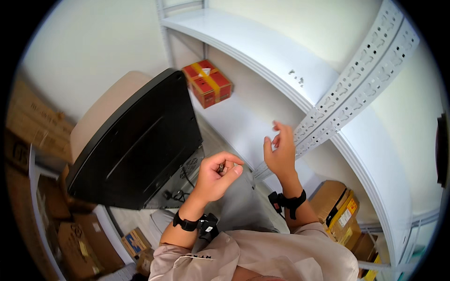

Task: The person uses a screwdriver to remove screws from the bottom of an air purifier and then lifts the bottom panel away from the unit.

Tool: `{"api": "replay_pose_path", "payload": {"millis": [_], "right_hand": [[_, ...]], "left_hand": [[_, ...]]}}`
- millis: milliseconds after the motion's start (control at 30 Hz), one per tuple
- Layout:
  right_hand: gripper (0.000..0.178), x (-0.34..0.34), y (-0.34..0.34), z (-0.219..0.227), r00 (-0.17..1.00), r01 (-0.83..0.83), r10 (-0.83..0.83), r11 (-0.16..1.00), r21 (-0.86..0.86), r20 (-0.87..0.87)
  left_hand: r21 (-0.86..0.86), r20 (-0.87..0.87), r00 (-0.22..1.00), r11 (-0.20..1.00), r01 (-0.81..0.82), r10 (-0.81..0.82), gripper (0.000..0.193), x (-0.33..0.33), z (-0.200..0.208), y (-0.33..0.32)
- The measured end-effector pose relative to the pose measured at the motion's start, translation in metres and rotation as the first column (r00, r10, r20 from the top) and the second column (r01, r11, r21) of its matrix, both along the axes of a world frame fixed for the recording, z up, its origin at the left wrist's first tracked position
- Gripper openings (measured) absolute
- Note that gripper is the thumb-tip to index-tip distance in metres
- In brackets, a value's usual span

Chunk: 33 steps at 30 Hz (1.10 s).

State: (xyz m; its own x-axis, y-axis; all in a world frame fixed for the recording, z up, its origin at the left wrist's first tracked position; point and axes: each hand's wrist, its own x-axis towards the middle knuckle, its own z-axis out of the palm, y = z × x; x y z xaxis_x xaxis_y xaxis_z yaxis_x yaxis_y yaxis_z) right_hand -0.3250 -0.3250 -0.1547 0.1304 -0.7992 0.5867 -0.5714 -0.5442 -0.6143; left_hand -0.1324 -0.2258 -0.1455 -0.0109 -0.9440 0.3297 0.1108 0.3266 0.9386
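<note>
My left hand [216,177] is curled closed in front of my chest, thumb over the fingers. A small dark metal piece [221,167] shows in the hollow of that fist; its exact kind is too small to tell. My right hand [282,152] is raised beside the perforated shelf post [347,89], its fingers loosely bent and apart, with nothing visible in them. Slight blur covers its fingertips. Several tiny metal pieces [296,77] lie on the upper white shelf [262,35], beyond the right hand.
A large machine with a black panel [140,145] stands close on the left, a cable [178,194] below it. The lower shelf [234,114] bears a red box with yellow tape [207,84]. Cardboard boxes [335,206] sit low at right; more cartons [77,248] fill a rack at left.
</note>
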Motion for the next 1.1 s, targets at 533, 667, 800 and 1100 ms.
{"api": "replay_pose_path", "payload": {"millis": [533, 667, 800, 1100], "right_hand": [[0.038, 0.123, 0.042, -0.042, 0.888, -0.443, 0.43, 0.895, 0.053, 0.162], [0.045, 0.143, 0.053, -0.026, 0.904, -0.389, 0.389, 0.921, -0.037, 0.176], [0.048, 0.15, 0.062, 0.016, 0.917, -0.392, 0.396, 0.865, -0.314, -0.053], [0.058, 0.19, 0.118, 0.07, 0.74, -0.665, 0.626, 0.623, -0.412, -0.246]], "left_hand": [[-0.026, 0.062, 0.559, 0.562, -0.827, 0.827, 0.047, 0.095, 0.039, 0.172], [-0.247, 0.117, 0.285, 0.306, -0.919, 0.951, 0.056, 0.113, 0.029, 0.179], [-0.22, 0.159, 0.187, 0.22, -0.95, 0.969, 0.069, 0.124, 0.037, 0.17], [-0.305, 0.153, 0.109, 0.152, -0.94, 0.982, 0.074, 0.13, 0.039, 0.154]]}}
